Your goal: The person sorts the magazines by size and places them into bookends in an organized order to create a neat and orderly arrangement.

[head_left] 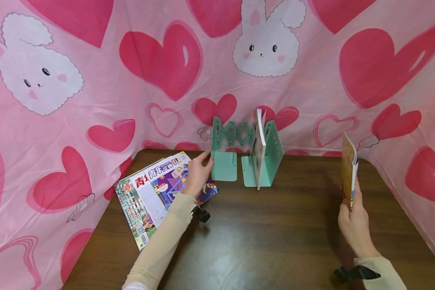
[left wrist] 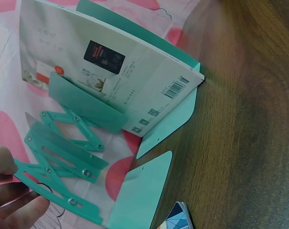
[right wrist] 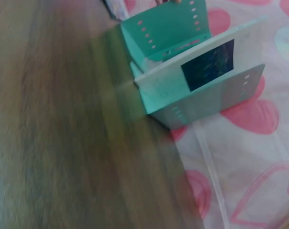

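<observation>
"Hands first: what is held nearest?"
"A book [head_left: 349,173] is pinched upright by the right hand [head_left: 356,227], above the table [head_left: 275,229]."
"And beyond?"
"Magazines [head_left: 157,185] are laid overlapping on the left. Beside them, the left plate [head_left: 216,135] of the rack [head_left: 224,166] is pinched at its edge by the left hand [head_left: 198,171]."
"And in the rack?"
"A white book [head_left: 261,151] is stood there, near the right plate [head_left: 274,153]; behind, pink cloth [head_left: 217,84] is hung."

A study-like nook, its wider room unclear: pink heart-and-rabbit cloth [head_left: 217,86] hangs beyond the far edge of the desk [head_left: 275,229], bearing a book rack [head_left: 224,167] and magazines [head_left: 161,187].
</observation>
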Motion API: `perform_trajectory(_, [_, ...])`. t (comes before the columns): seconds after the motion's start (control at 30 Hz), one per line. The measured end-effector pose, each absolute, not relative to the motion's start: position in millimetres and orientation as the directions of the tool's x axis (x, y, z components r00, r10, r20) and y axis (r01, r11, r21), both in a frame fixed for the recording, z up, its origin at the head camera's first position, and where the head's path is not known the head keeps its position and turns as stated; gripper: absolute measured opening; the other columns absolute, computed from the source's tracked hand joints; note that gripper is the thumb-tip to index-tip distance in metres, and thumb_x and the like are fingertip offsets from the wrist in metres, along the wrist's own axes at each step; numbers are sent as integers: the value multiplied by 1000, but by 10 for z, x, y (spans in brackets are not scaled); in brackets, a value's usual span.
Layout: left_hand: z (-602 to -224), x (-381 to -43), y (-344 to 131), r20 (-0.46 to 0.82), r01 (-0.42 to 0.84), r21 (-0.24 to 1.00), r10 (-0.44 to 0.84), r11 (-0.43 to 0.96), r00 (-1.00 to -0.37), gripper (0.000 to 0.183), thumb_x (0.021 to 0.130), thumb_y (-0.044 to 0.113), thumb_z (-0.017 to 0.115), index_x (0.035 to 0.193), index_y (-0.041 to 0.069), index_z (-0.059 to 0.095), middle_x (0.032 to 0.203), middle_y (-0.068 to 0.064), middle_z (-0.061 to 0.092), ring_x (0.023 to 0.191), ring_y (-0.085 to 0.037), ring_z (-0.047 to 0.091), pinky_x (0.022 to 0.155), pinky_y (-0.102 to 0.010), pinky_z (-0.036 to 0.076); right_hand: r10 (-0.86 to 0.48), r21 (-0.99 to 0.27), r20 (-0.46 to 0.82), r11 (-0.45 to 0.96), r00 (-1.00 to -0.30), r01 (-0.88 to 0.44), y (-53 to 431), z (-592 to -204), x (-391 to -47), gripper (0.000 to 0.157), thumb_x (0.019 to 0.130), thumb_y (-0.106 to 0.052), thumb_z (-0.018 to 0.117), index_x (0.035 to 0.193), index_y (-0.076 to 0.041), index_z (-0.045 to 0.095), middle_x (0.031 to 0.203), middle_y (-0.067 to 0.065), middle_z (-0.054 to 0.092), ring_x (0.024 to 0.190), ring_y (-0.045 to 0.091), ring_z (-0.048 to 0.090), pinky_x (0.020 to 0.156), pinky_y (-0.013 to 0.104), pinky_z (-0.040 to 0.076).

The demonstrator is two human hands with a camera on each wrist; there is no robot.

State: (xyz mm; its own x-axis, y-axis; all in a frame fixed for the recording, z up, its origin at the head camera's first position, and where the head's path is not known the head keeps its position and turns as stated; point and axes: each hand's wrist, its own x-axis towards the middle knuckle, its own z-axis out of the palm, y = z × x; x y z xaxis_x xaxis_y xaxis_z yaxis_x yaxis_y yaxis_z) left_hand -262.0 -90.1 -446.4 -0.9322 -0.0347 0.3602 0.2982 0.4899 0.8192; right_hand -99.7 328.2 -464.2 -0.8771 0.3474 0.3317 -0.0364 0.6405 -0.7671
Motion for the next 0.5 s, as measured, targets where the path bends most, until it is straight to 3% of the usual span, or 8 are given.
perform_trajectory(0.13, [-4461,-2618,-902,357,296,820,-34,489,-934,38,101,14,66,140,11,68,123,-12,75,85,-20,70,69,-29,51,389,-805,326,592,-862,-37,3208,-4577,-969,70,106,-7,39,168,-29,18,158,34,38,139,53,41,121,50,26])
perform_trajectory(0.23, [-4461,-2613,-905,351,293,825,-31,484,-936,38,102,15,66,140,12,68,124,-12,75,85,-20,69,69,-29,51,423,-818,328,575,-845,-30,3147,-4536,-943,66,106,-9,39,168,-27,22,155,34,42,138,51,43,118,49,30])
perform_trajectory(0.4, [-4468,-2616,-909,352,294,820,-28,491,-936,38,102,17,66,140,11,68,124,-12,74,86,-20,70,69,-28,52,443,-828,336,559,-831,-37,3047,-4473,-910,63,107,-11,40,166,-24,27,151,33,48,132,48,48,108,19,32])
perform_trajectory(0.5, [-4474,-2621,-911,355,294,816,-30,497,-934,38,102,17,66,139,11,68,124,-12,74,85,-20,70,68,-28,52,438,-837,331,544,-836,-47,2988,-4438,-891,60,107,-12,40,165,-21,29,150,31,50,129,45,50,101,11,31])
